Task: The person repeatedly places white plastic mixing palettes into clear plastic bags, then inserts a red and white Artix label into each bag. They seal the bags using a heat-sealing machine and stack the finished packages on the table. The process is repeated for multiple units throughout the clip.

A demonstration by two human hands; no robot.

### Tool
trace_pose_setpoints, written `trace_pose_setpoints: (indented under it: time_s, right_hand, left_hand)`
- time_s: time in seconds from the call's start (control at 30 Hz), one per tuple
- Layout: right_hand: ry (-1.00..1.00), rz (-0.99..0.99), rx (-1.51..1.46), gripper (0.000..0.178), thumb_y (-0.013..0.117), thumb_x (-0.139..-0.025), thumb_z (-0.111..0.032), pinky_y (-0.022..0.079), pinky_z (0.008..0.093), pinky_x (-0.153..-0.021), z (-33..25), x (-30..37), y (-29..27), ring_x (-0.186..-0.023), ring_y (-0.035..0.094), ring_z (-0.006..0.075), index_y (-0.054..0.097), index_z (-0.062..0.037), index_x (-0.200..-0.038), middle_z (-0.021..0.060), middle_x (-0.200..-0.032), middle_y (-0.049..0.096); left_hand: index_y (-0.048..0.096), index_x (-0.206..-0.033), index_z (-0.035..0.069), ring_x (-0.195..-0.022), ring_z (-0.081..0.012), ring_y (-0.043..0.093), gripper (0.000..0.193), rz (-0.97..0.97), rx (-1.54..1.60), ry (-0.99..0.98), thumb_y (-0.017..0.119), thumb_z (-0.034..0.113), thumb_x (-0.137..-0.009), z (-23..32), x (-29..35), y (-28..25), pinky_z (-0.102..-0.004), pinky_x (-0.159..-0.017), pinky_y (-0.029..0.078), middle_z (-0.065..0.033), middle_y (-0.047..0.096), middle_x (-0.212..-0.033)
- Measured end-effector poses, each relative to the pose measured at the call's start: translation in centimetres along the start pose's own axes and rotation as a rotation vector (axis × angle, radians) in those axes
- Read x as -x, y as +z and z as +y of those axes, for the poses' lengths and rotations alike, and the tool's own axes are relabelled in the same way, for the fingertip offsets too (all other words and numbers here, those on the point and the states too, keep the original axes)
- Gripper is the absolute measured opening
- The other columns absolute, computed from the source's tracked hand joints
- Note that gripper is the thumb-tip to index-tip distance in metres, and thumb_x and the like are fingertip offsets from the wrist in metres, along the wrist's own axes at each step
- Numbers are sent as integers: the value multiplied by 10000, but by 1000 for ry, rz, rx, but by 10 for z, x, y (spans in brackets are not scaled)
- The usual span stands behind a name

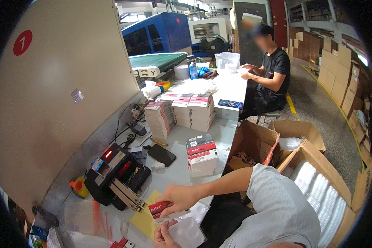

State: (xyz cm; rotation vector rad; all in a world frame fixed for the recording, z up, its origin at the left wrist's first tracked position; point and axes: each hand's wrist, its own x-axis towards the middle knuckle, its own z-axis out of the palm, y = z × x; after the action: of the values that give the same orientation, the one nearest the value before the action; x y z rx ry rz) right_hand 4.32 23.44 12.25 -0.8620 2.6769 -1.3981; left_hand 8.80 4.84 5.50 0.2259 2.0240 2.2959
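A small red box point(160, 209) is pinched in the right hand point(178, 199) at six o'clock, just beside the black sealing machine point(116, 175). A clear pouch point(187, 232) is gripped by the left hand point(164, 237); the pouch mouth is best held wide and the box slid in squarely.

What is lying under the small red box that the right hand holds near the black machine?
Under the small red box in the right hand lies a yellow sheet on the table. The left hand holds a clear bag nearby. The sheet's covered part is hidden.

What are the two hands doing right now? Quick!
Left hand: closed on a clear plastic bag.
Right hand: closed on a small red and white box.
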Motion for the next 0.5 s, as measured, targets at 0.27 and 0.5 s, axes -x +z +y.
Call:
trace_pose_setpoints:
  time_s: [0.27, 0.5]
  right_hand:
    - [59, -59, 69, 338, 689, -741, -298, 435, 388, -594, -10, 2, -4, -696, 571, 360, 576, -42, -930, 163, -731, 598]
    - [30, -60, 57, 326, 645, -779, -348, 443, 410, -596, 0, -1, -7, -703, 572, 371, 597, -50, -904, 167, -749, 605]
  left_hand:
    - [609, -938, -13, -825, -147, 596, 206, 10, 24, -5, 472, 141, -939, -1, 0, 4, -257, -777, 451, -103, 654, -879]
    - [608, -937, -15, -807, -145, 587, 203, 2, 13, -9, 493, 152, -932, -7, -9, 2, -250, -769, 454, -114, 652, -883]
